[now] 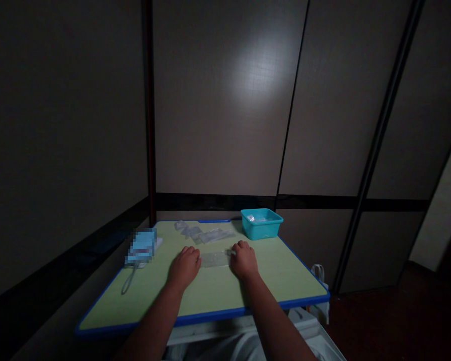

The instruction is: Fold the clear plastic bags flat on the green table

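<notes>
A small clear plastic bag [215, 258] lies flat on the pale green tabletop [210, 296], stretched between my two hands. My left hand [187, 264] is closed at its left end, with fingers curled and the knuckles up. At the right end my right hand [244, 258] is closed too, pinching the bag's edge. A small greyish bit, perhaps folded film, shows beside the right thumb, too small to name. Just beyond the hands, several more clear plastic bags [216, 235] lie loosely overlapped.
A turquoise plastic basket [261, 230] with some clear film inside stands at the back right corner. On the left edge sits a blurred light blue object [141, 248] with a strap [130, 280]. Dark wardrobe panels [225, 110] rise directly behind the blue-edged table.
</notes>
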{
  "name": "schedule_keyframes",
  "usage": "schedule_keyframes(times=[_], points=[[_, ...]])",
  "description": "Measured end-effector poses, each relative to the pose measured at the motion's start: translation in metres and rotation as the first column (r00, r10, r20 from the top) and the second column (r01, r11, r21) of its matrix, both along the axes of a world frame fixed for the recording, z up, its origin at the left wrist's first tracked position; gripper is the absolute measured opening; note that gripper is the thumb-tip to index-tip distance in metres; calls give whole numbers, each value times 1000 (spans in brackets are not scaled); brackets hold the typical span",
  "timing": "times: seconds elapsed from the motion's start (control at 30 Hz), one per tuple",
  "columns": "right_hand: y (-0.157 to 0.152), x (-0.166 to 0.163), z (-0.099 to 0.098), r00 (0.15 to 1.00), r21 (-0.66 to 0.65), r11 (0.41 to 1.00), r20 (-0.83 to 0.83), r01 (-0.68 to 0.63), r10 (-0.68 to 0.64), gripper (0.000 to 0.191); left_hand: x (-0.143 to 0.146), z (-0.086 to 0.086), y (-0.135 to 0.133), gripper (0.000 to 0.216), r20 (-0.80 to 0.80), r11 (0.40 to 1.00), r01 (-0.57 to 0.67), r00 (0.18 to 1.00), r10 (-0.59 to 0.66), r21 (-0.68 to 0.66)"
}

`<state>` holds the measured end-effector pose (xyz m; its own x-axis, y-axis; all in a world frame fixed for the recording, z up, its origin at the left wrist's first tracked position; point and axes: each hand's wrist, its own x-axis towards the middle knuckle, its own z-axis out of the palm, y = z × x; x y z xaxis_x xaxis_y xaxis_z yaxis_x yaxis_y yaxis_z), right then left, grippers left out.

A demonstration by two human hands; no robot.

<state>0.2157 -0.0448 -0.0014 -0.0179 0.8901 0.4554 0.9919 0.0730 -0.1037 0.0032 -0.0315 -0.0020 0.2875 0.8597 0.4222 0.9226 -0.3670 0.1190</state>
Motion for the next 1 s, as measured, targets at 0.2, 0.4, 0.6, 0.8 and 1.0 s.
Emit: schedule_keyframes(times=[0.2,0.4,0.6,0.8,1.0], points=[[4,1,-5,1000,6,1000,13,-1,1,15,-1,-5,4,7,-7,1000,-12,1000,12,16],[7,2,-7,1000,9,1000,-5,-1,1,15,-1,-8,6,6,-3,1000,-4,1000,4,31],[7,2,-6,1000,3,1000,-2,2,-2,15,0,-5,4,7,-6,999,-34,999,34,-3],[7,2,-7,1000,-3,1000,0,2,-2,14,-1,-6,5,6,-4,1000,-23,1000,23,9],[8,3,-8,1000,-1,1000,-5,-2,2,16,-2,-7,6,7,1,1000,-19,1000,19,13]])
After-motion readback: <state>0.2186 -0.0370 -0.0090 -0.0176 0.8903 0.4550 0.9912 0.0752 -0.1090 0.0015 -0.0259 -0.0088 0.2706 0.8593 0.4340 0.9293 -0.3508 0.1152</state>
